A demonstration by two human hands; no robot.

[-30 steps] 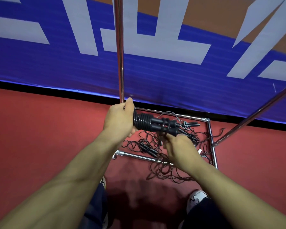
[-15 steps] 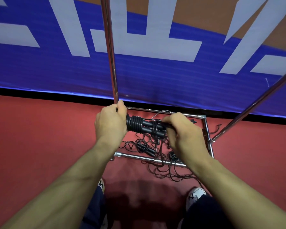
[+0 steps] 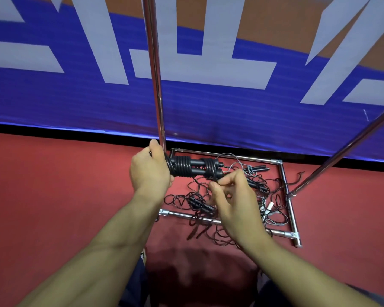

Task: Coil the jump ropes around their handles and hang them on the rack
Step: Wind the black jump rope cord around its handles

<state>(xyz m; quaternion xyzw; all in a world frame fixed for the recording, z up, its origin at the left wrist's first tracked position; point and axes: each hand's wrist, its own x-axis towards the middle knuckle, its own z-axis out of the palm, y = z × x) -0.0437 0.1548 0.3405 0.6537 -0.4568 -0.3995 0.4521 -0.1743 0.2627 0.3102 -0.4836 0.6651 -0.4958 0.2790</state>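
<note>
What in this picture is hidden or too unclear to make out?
- Head view: the near ends of the coiled handles sit inside the left hand.
- Head view: what the right hand pinches is covered by its own fingers.
- Head view: the rack top is cut off by the upper edge.
- Head view: how many ropes make up the loose tangle is unclear; the strands overlap, and the right hand covers part.

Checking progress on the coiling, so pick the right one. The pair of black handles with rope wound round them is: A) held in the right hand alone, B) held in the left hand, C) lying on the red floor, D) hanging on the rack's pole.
B: the left hand wraps its grip round one end of the wound handles, above the loose ropes on the floor, while the right hand pinches near the other end.
</note>
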